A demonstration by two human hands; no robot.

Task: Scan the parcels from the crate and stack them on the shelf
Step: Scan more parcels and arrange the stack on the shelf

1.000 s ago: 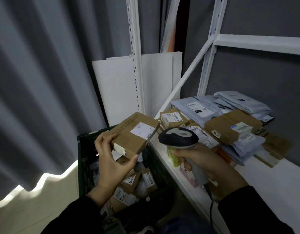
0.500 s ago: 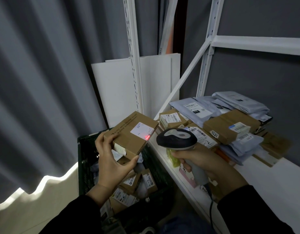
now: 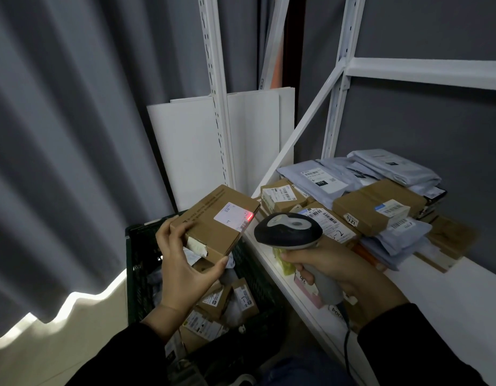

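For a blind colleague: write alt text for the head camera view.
A person's left hand holds a flat brown cardboard parcel above a dark green plastic crate while the right hand aims a black-and-grey handheld scanner, its red light on the parcel's white label. Other brown boxes and grey mailers lie piled on a white metal shelf.

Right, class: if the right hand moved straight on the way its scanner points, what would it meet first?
Probably the cardboard box in the left hand: the scanner in the right hand faces it, red light on its label. Depth is unclear.
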